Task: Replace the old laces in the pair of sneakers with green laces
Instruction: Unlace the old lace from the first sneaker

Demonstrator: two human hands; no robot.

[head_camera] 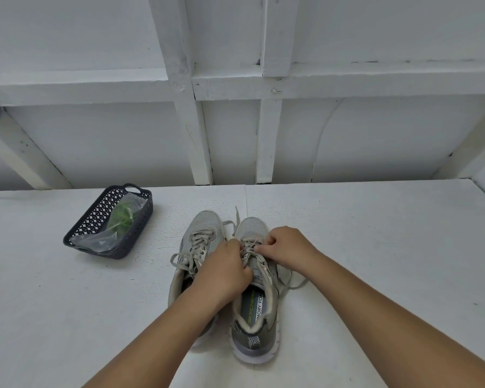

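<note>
Grey old lace [251, 247] on the right sneaker [254, 289], pinched by left hand [226, 271] and right hand [284, 245], wants slackening crossing by crossing, not yanking.

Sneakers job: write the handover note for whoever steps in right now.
Left hand and right hand: both pinch the old lace on the right sneaker, near its lower eyelets.
Left sneaker stands beside it, touching, old lace in.
Green laces lie bagged in the basket, far left on the table.
Done: nothing swapped; right lace ends hang loose.
Left: unlace both sneakers, thread green laces.
</note>
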